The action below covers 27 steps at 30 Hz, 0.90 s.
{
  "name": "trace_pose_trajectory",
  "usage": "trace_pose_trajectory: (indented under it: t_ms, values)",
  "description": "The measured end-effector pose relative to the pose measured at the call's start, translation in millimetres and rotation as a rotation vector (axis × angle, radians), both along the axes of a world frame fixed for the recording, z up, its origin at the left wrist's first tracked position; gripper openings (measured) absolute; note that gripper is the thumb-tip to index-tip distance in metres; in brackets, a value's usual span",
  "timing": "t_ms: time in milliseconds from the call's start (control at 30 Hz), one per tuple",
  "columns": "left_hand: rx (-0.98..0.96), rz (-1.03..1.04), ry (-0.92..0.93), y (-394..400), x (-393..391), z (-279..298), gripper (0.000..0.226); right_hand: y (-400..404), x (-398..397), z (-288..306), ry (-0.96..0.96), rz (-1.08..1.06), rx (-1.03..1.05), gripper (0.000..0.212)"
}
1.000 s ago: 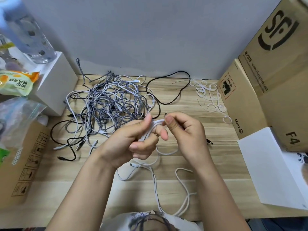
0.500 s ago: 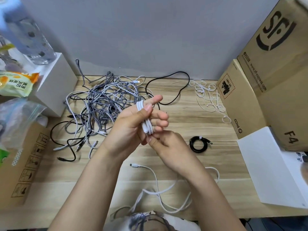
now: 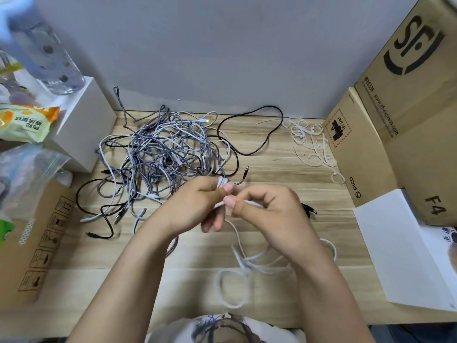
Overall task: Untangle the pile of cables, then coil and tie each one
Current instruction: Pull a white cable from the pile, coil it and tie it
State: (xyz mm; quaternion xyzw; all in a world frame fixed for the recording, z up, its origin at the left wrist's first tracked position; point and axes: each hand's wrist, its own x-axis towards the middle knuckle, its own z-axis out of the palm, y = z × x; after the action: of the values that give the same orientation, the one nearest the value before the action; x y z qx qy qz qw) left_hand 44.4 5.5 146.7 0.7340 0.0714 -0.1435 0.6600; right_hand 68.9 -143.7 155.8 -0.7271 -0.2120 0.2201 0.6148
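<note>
Head view gives me both hands over the wooden desk (image 3: 284,169), just in front of the tangled pile of cables (image 3: 163,154). I take that pile as my landmark. My left hand (image 3: 197,206) is closed around several turns of the white cable (image 3: 247,263), thumb pressed on top, the turns poking out above the thumb right at the pile's near edge. My right hand (image 3: 269,214) sits touching the left on its right side, thumb and forefinger pinched on the same white cable where it leaves the left fist. The loose remainder of that cable drops below the hands and lies in blurred loops on the desk, nearer my body than the pile.

Right of the pile, along the back wall, a loose black cable (image 3: 254,134) curves out from it. Further right of that lies a scatter of white ties (image 3: 311,142), against the cardboard boxes (image 3: 385,134). A black coiled cable (image 3: 309,210) peeks out just beyond my right hand, mostly hidden. Left of the pile stands a white box (image 3: 84,125) with a clear bottle (image 3: 47,50) on top.
</note>
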Motion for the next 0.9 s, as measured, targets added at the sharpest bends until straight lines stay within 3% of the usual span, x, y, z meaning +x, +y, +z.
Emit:
trace_pose_trajectory:
  t_ms: [67, 200, 333, 467, 667, 767, 900]
  values:
    - [-0.038, -0.069, 0.022, 3.1, -3.6, 0.6, 0.052, -5.4, 4.3, 7.7, -0.008, -0.141, 0.036, 0.026]
    - [-0.437, -0.208, 0.071, 10.4, -8.6, -2.6, 0.054, -9.8, 11.1, 13.3, -0.011, -0.303, 0.056, 0.028]
    - [-0.982, -0.439, 0.007, 9.3, -7.0, -2.4, 0.035, -4.9, 13.2, 4.0, 0.028, -0.224, 0.066, 0.029]
    - [-1.274, -0.378, -0.077, 1.2, -0.3, 4.2, 0.023, -1.8, 14.6, -10.2, 0.042, -0.146, 0.035, 0.036]
    - [-1.311, 0.039, -0.168, -3.8, 11.7, 13.8, 0.023, 1.4, 7.5, -20.8, 0.041, 0.044, -0.165, 0.034]
    - [-1.061, 0.33, -0.188, -10.4, 13.4, 11.8, 0.032, 1.8, 4.0, -19.2, -0.037, 0.107, -0.285, 0.032]
    - [-0.887, 0.436, -0.242, -12.9, 13.6, 7.9, 0.03, -1.9, 2.8, -15.1, -0.16, 0.165, -0.436, 0.025]
